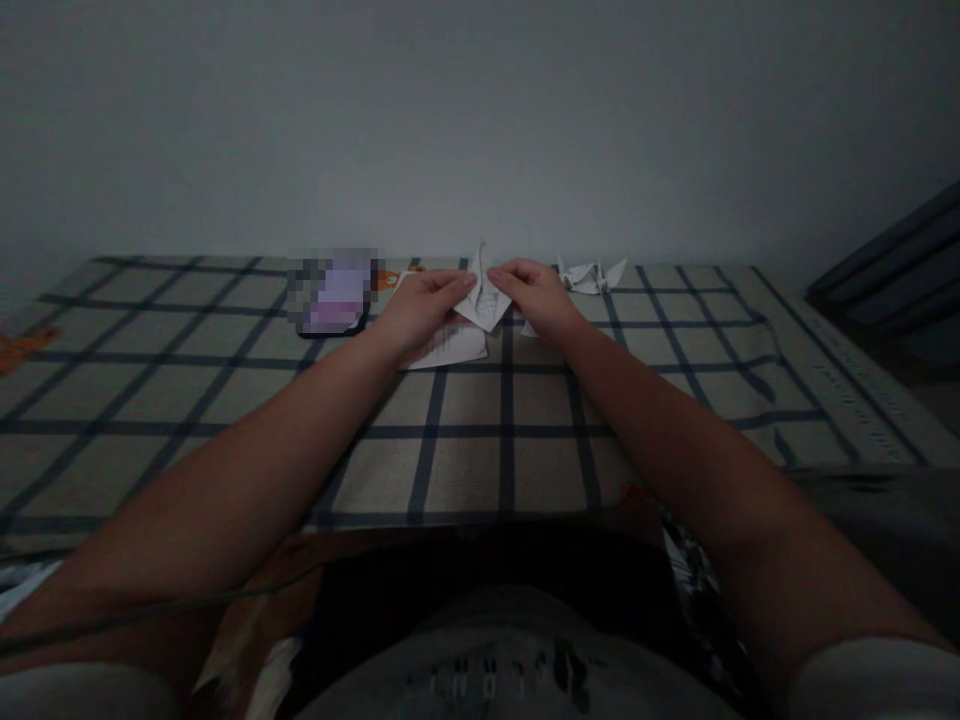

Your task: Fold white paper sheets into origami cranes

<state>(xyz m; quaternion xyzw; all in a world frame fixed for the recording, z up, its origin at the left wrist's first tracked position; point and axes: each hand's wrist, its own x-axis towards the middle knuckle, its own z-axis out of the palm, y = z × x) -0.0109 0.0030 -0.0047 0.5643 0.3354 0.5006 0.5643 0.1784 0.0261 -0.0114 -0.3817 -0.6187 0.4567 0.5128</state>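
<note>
My left hand (424,305) and my right hand (534,295) meet over a checked cloth, both pinching a half-folded white paper piece (484,297) held up between them. A thin point of the paper sticks upward. Under my left hand lies a flat white sheet (450,347) with faint print. Folded white paper cranes (592,276) stand just beyond my right hand.
A phone (335,298) with a lit, blurred screen lies left of my hands. The checked cloth (225,400) covers the surface up to a plain wall. A dark slanted object (892,280) sits at the far right. The room is dim.
</note>
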